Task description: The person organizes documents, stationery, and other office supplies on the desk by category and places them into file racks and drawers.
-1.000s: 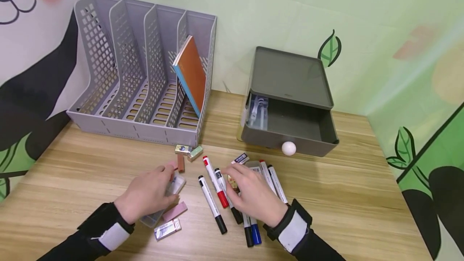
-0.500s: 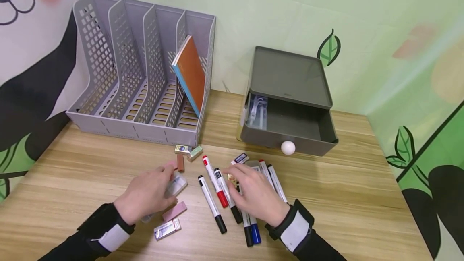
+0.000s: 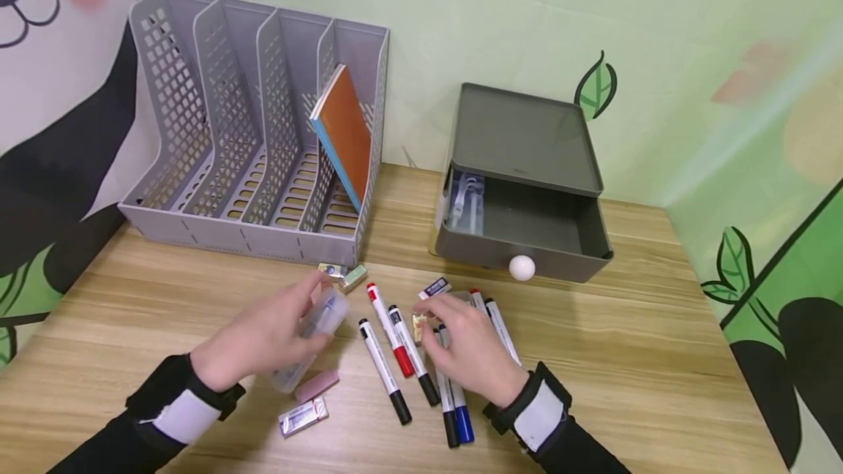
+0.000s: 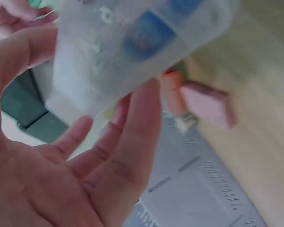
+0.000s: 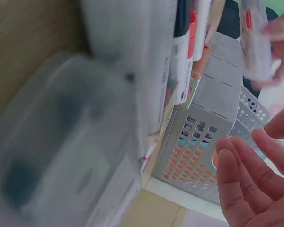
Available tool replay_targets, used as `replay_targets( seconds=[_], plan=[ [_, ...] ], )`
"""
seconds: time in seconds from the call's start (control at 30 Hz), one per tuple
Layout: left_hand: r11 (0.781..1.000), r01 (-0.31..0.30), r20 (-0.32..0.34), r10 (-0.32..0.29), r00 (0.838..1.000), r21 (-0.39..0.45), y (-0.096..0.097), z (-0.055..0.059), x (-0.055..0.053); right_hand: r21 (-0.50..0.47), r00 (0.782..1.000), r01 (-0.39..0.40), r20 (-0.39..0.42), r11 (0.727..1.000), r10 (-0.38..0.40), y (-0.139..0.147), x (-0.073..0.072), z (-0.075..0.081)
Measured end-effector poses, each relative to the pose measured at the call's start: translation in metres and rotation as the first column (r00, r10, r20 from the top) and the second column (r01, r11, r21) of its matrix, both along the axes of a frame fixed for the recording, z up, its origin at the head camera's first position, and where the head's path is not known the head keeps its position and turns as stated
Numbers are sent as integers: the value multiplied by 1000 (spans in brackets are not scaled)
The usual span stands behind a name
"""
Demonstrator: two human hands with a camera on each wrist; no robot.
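Observation:
My left hand [image 3: 257, 335] grips a translucent plastic case [image 3: 324, 319] by its sides, thumb on one and fingers on the other. In the left wrist view, blurred blue items show inside the case [image 4: 149, 35]. A pink eraser [image 3: 317, 385] and a wrapped eraser [image 3: 303, 416] lie just below the case. Over the markers hovers my right hand [image 3: 470, 346], fingers loosely bent and holding nothing in the right wrist view. Beside its fingertips lie a small patterned eraser [image 3: 418, 329] and a black-capped marker [image 3: 413, 357]. A second translucent case [image 5: 61, 142] lies beneath it, partly hidden.
A grey file rack [image 3: 237, 236] with an orange-covered book [image 3: 345, 137] stands at the back left. Right of it, a dark grey box has its drawer [image 3: 546, 262] pulled out, with a clear packet [image 3: 467, 203] inside. More markers [image 3: 385, 371] and erasers [image 3: 354, 279] lie on the table.
My left hand has lifted and tilted the translucent case, moving it slightly up and right. My right hand has shifted slightly right and stays over the markers.

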State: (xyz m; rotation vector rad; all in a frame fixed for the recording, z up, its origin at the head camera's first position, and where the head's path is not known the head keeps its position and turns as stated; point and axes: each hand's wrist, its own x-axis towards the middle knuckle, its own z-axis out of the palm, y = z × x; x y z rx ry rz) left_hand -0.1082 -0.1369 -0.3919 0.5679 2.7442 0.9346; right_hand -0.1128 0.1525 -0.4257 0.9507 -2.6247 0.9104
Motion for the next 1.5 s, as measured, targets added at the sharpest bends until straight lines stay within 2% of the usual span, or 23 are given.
replay_targets(
  seconds=[0.17,0.3,0.47,0.6,0.7,0.83,0.9,0.97,1.13,1.33,1.5],
  plan=[
    [990,33,-72,-23,997,140,9,12,-12,-139,998,6,63,990,2,-1,-2,0],
    [962,31,-107,-2,994,273,23,13,-22,-256,987,19,161,966,23,-4,-2,2],
    [904,-35,-100,85,991,426,43,8,-29,-349,965,33,254,937,61,-13,-1,5],
    [850,-86,-74,145,987,520,57,4,-31,-356,967,56,252,933,38,-21,0,6],
    [832,-90,-76,156,985,547,64,0,-31,-339,981,72,193,938,-5,-25,-1,5],
    [831,-88,-72,152,986,549,69,-3,-30,-317,993,93,104,944,-63,-25,-2,3],
    [831,-89,-71,153,986,549,69,-3,-30,-311,993,100,86,945,-77,-23,-2,2],
    [823,-85,-71,151,986,562,67,-2,-31,-311,993,104,89,945,-81,-21,-2,1],
    [801,-53,-84,128,988,596,58,-1,-36,-334,984,118,169,935,-63,-13,-2,-3],
    [778,-23,-54,73,996,628,54,-4,-39,-378,945,169,325,910,-40,-9,-2,-2],
    [770,-13,-59,65,996,638,56,-2,-39,-393,935,159,356,906,-10,-9,-4,3]
  ],
)
